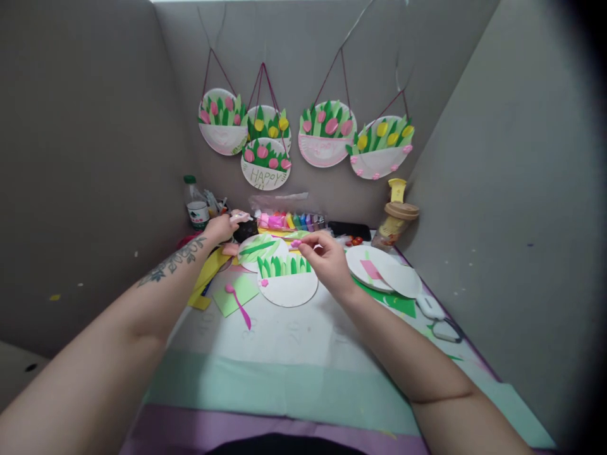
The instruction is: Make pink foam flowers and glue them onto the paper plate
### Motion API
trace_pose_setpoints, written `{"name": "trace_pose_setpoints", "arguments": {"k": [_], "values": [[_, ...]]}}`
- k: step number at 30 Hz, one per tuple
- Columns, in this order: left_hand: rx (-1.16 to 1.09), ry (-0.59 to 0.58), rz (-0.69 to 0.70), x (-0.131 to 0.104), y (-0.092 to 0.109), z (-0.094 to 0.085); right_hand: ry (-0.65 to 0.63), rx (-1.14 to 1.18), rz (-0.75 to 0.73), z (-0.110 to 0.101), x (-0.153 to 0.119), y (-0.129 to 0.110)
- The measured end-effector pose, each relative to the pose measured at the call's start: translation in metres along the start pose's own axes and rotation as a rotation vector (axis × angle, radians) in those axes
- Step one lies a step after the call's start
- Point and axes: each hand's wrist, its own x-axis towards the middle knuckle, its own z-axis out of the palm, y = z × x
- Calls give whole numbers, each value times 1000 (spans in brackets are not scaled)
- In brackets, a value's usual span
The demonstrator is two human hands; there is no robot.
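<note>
My left hand [220, 230] reaches to the back left, its fingers closed on a small pale pink and white object [241, 217] whose kind is unclear. In the pinched fingers of my right hand [326, 258] is a small pink clay flower [296, 244]. It hovers above a white paper-plate basket [288, 292] lined with green paper leaves [284, 266]. One pink flower [264, 283] sits at that basket's left edge. Behind it lies a plate with green strips [262, 248]. A pink plastic spoon [239, 308] rests partly on a light green paper square [227, 292].
Colored clay packs [294, 221] lie at the back. A bottle [196, 205] stands back left, a lidded cup [394, 224] back right. White plates [401, 276] and scissors [446, 330] are at right. Finished plate baskets [327, 151] hang on the wall.
</note>
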Motion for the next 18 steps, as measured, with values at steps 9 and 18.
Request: {"name": "trace_pose_setpoints", "arguments": {"k": [9, 18], "values": [[-687, 149, 15, -101, 23, -62, -49, -115, -262, 10, -17, -12], [-1620, -540, -20, -216, 35, -43, 24, -317, -866, 1, -31, -35]]}}
